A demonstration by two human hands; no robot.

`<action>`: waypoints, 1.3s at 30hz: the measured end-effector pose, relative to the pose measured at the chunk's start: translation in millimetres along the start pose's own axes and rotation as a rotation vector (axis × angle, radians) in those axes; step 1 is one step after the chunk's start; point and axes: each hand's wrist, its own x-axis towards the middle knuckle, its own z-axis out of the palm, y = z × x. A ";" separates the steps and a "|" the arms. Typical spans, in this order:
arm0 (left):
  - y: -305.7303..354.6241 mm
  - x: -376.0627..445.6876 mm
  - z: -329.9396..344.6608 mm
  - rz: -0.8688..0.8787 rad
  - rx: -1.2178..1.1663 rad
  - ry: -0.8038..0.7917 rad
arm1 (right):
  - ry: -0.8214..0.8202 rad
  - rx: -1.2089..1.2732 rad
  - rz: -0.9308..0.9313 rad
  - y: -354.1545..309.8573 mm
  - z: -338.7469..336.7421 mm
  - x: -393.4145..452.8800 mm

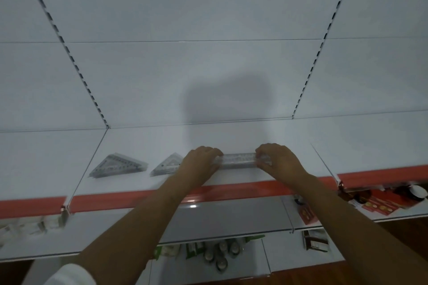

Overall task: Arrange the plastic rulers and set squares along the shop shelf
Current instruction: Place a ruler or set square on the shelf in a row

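Ruler stack [238, 160]: both ends hidden under the left hand [201, 161] and right hand [279, 159], count unreadable, markings blurred. Nearer set square pile [165, 166]: right corner covered by the left hand. Far set square pile [118, 165] soft, print illegible. Lower shelf goods: red packs [384, 203] and green packets [194, 249] too blurred to identify. White sleeve [69, 275] cut off by the bottom edge.

A retail shop: white metal display shelving [231, 141] with an orange price strip [231, 188] along its front edge, slotted uprights [69, 53] set into the plain back panels [185, 81]. Packaged set squares [118, 165] lie on the shelf; red packets [379, 205] and small jars [220, 254] fill the lower shelves.
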 end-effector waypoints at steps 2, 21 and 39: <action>1.8 2.9 -2.5 -0.011 0.041 -0.029 | -0.025 -0.032 -0.018 -1.0 -1.6 2.4; 6.7 23.6 -12.7 -0.109 0.230 -0.295 | -0.407 -0.116 0.146 -3.7 -15.3 33.9; 10.3 30.4 -13.6 -0.147 0.253 -0.295 | -0.494 -0.363 0.065 -8.4 -9.3 51.1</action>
